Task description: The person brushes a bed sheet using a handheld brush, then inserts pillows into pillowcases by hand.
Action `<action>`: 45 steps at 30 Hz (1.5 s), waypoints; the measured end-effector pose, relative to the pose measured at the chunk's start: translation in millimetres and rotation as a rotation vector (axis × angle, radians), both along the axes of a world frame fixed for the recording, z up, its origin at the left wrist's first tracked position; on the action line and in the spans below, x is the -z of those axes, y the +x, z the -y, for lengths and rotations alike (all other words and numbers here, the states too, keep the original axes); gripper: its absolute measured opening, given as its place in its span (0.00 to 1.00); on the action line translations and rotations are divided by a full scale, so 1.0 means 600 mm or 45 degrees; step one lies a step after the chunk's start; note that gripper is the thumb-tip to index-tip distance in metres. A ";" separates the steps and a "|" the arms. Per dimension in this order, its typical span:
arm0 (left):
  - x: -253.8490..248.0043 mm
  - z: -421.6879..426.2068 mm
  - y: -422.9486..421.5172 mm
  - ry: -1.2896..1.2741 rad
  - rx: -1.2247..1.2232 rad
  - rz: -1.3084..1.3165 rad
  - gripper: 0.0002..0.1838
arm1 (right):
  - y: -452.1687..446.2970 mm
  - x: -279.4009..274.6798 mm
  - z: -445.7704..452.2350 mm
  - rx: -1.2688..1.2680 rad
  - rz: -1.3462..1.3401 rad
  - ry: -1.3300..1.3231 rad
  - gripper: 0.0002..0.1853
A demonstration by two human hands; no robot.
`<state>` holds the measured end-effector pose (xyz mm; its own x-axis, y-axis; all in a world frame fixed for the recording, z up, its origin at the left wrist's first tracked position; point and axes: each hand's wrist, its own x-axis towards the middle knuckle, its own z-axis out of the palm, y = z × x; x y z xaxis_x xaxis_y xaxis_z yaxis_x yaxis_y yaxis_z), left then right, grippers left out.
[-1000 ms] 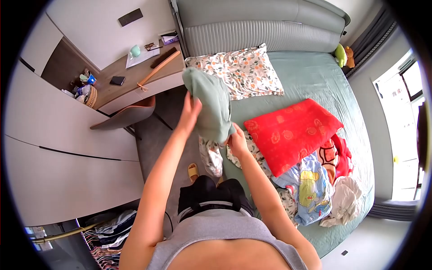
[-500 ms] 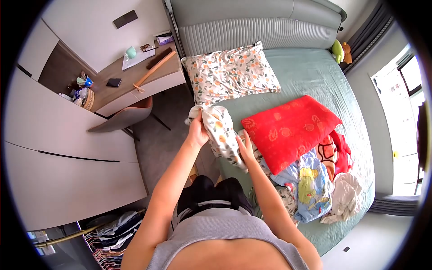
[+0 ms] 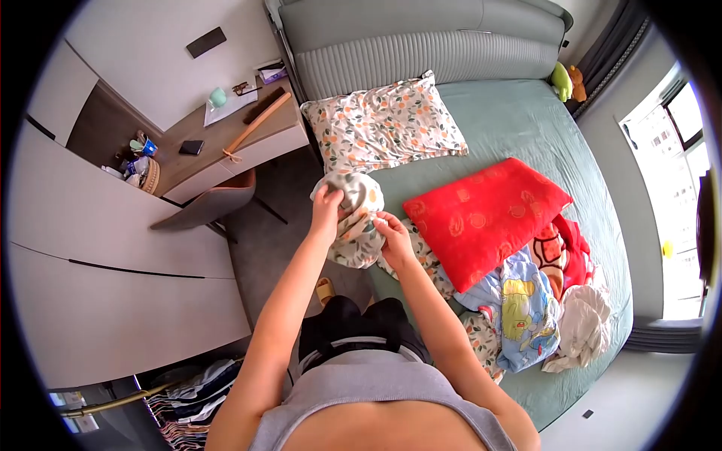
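Note:
A white pillowcase [image 3: 361, 244] with orange fruit and green leaves is bunched up between my hands beside the bed. My left hand [image 3: 326, 210] grips its upper left part, fingers curled into the folds. At its right side my right hand [image 3: 392, 231] pinches an edge of the cloth. A pillow [image 3: 387, 124] in the same print lies flat near the headboard. Right of my hands, a red patterned pillow [image 3: 485, 218] rests partly over a heap of bedding, with a blue cartoon-print cloth [image 3: 519, 316] and a crumpled pale cloth [image 3: 583, 327].
The bed [image 3: 504, 120] has a green sheet and a grey headboard [image 3: 421, 52]. To the left are a desk [image 3: 180, 154] with a long wooden-handled brush [image 3: 259, 120], and a chair [image 3: 214, 199]. A slipper [image 3: 325, 291] is on the floor. Hanging clothes [image 3: 195, 402] are at lower left.
The pillowcase has gone from hanging stretched between my hands to a rounder bunch. My right hand has moved left and up, from lying along the cloth to pinching its edge.

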<state>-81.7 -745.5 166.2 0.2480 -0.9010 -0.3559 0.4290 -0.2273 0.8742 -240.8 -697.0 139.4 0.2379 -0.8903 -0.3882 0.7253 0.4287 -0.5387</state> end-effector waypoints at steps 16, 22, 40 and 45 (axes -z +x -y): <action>0.030 -0.099 -0.003 0.021 0.531 0.167 0.09 | -0.022 -0.035 0.012 -0.272 -1.146 -0.818 0.31; 0.016 -0.114 0.023 0.045 0.419 -0.466 0.18 | -0.040 0.031 -0.006 -0.613 -1.032 -0.869 0.40; 0.061 -0.180 0.191 0.232 0.454 1.619 0.30 | -0.117 0.077 0.051 0.320 -1.073 -0.458 0.12; 0.035 -0.124 0.032 -0.606 0.674 1.548 0.44 | -0.037 -0.057 0.006 -0.742 -0.824 -0.682 0.11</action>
